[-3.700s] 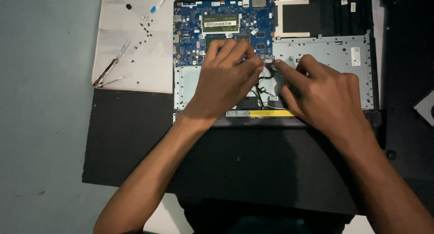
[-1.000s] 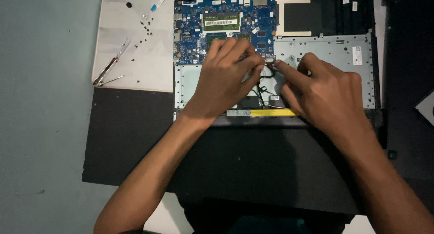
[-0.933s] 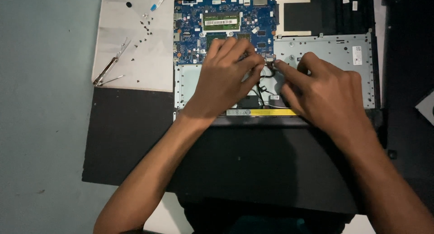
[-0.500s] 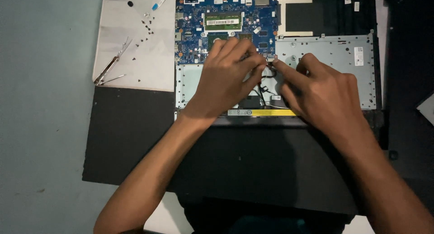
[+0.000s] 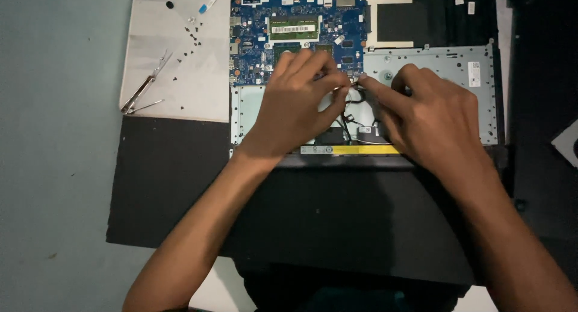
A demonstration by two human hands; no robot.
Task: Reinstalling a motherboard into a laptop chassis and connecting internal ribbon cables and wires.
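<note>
An opened laptop base (image 5: 487,107) lies in front of me, its blue circuit board (image 5: 259,41) exposed at the upper left and a silver metal plate on the right. My left hand (image 5: 301,104) rests over the middle of the base, fingertips pinched at a small connector (image 5: 354,82) near the board's lower right corner. From the right, my right hand (image 5: 430,116) reaches in with its index finger touching the same spot. Thin black cables (image 5: 348,110) loop just below the fingertips. Whether either hand truly grips the connector is hidden by the fingers.
A white sheet (image 5: 180,83) left of the laptop carries several small dark screws (image 5: 194,38) and metal tweezers (image 5: 143,92). A black mat (image 5: 168,179) lies under the laptop's near edge. A dark panel (image 5: 542,137) sits at the right, grey tabletop (image 5: 54,149) on the left.
Both hands stay at the same connector; only tiny finger shifts and a slight camera drift are visible.
</note>
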